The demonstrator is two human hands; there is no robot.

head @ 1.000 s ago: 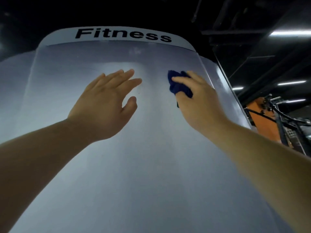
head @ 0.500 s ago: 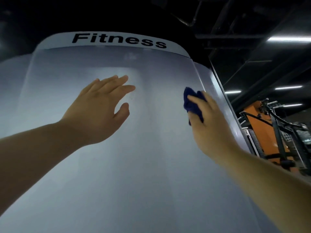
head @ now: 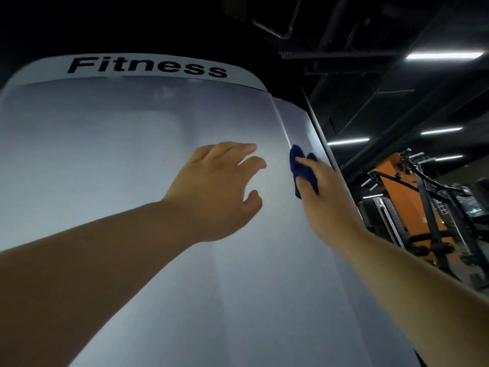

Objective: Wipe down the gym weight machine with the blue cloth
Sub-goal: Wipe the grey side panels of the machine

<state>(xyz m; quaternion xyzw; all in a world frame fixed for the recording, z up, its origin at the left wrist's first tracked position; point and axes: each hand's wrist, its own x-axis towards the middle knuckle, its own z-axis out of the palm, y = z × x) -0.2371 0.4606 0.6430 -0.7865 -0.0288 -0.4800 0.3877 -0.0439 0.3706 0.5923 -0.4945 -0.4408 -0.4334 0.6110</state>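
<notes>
The weight machine's tall grey-white shroud panel point(head: 111, 160) fills most of the view, with a white band reading "Fitness" along its top. My right hand point(head: 325, 202) presses a bunched dark blue cloth point(head: 300, 168) against the panel near its right edge seam. My left hand point(head: 219, 192) hovers over or rests on the panel just left of the cloth, fingers spread and slightly curled, holding nothing. Most of the cloth is hidden under my right fingers.
To the right stands an orange and black gym machine point(head: 404, 205) with black bars. Above are a dark ceiling, pipes and strip lights point(head: 444, 55). A black frame edge point(head: 321, 144) runs along the panel's right side.
My right hand slid the cloth rightward and down, from the panel's upper middle to its right edge. My left hand moved right and curled its fingers.
</notes>
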